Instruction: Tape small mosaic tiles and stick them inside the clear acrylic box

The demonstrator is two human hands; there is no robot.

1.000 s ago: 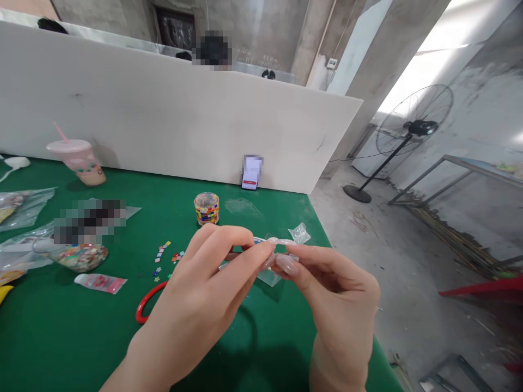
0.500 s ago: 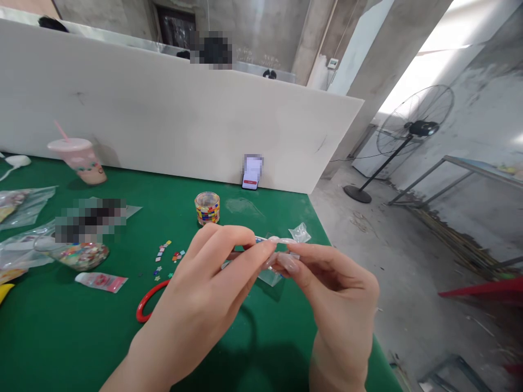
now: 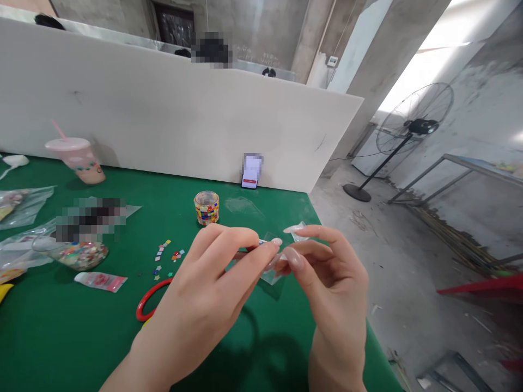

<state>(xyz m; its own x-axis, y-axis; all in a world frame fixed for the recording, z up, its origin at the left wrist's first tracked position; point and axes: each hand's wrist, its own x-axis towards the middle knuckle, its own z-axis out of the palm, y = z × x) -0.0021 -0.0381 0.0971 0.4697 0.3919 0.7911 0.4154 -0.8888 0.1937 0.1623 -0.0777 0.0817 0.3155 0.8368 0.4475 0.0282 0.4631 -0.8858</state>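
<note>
My left hand (image 3: 216, 283) is closed in a pinch, thumb against fingers, on a thin item with a bluish, glossy edge (image 3: 262, 242); the fingers hide most of it. Close beside its fingertips is my right hand (image 3: 337, 288). The right index finger is raised and stretched away, while the thumb bends toward the middle finger at a tiny pale bit I cannot make out. A clear plastic piece (image 3: 272, 279) lies on the table behind the fingertips. Scissors with a red handle (image 3: 143, 309) are partly covered by my left forearm.
On the green table (image 3: 163, 188) stand a mosaic-covered glass jar (image 3: 206, 208), a pink cup with a straw (image 3: 77, 160) and a phone (image 3: 250, 178) against the white partition. Leftward are a tube (image 3: 100, 281), a bowl of coloured pieces (image 3: 84, 256) and loose tiles (image 3: 159, 253). A crumpled wrapper (image 3: 300, 234) lies behind my right hand.
My right index finger has lifted off the pinch and spread upward, and the right hand has shifted slightly left. My left hand keeps its pinch in nearly the same place.
</note>
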